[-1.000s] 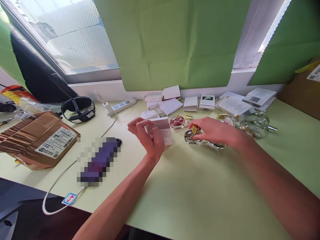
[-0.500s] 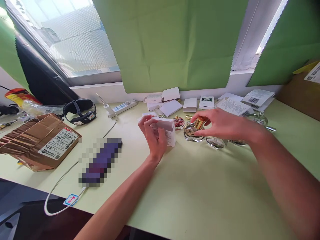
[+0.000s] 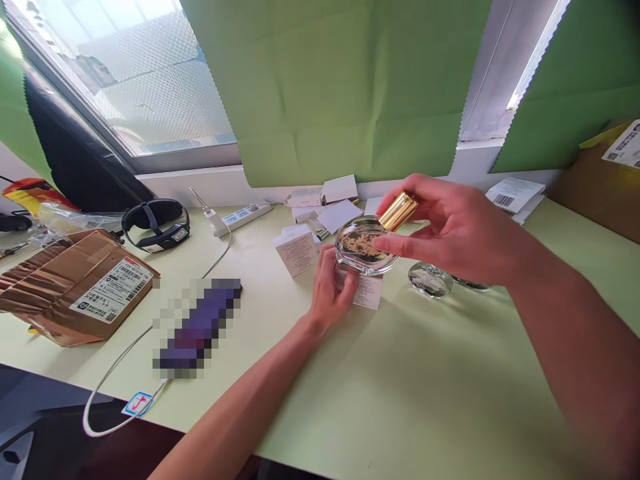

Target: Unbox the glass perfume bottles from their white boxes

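The right hand (image 3: 450, 230) has a round glass bottle (image 3: 363, 245) up in the air above the table (image 3: 400, 387), thumb and fingers pinched on it near its gold cap (image 3: 399, 211), which tilts up and to the right. Dark flecks show inside the glass. Just under the bottle, the left hand (image 3: 333, 293) is wrapped around a small white box (image 3: 367, 292) standing on the table, fingers curled onto its near side, thumb on the left edge. A second white box (image 3: 297, 249) with printed text sits just to the left of that hand, untouched. To the right of the held box, another clear bottle (image 3: 430, 280) lies on the table, and more glass shows behind the right wrist. Along the window wall lies a scatter of white cartons (image 3: 340, 189) and a printed label sheet (image 3: 515, 195). Far left, a brown cardboard parcel (image 3: 80, 283), black headgear (image 3: 156, 221), a power strip (image 3: 243, 215) and a white cable (image 3: 115, 373) looping toward the table edge
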{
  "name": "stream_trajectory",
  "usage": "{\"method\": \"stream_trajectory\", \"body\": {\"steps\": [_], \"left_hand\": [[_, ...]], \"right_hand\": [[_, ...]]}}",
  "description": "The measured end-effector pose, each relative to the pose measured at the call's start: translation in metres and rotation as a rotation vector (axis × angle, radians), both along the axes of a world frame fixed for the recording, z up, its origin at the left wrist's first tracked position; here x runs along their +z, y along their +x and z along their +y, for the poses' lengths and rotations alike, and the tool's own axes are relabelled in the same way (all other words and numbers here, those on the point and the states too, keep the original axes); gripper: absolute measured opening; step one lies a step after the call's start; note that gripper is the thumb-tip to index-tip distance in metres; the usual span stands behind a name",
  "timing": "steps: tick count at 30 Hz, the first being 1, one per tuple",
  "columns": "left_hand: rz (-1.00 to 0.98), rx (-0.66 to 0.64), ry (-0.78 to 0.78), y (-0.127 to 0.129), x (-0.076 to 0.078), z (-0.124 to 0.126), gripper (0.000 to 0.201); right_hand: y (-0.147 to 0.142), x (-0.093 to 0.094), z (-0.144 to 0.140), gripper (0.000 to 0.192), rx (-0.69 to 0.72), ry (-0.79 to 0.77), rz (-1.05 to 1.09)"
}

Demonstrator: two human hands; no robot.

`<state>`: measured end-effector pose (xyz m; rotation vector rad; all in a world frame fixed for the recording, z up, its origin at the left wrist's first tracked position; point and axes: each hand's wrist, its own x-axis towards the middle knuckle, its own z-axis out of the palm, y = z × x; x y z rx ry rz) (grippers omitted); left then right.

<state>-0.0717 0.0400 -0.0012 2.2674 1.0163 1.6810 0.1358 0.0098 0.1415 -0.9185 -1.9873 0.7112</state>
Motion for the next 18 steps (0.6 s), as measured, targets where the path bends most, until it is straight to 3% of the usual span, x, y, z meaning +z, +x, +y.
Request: {"method": "stream_trajectory", "body": {"steps": [10,18], "left_hand": [[-0.006,-0.013,-0.003,0.003,0.002,-0.005,0.028],[0.013,0.023,-0.024,0.001,-0.006,-0.003,0.037]], "right_hand": [[-0.016,-0.008,-0.006,0.023,-0.111,0.082,-0.309],[-0.024,-0.01,-0.008,0.025,-0.072,0.084,-0.31]]}}
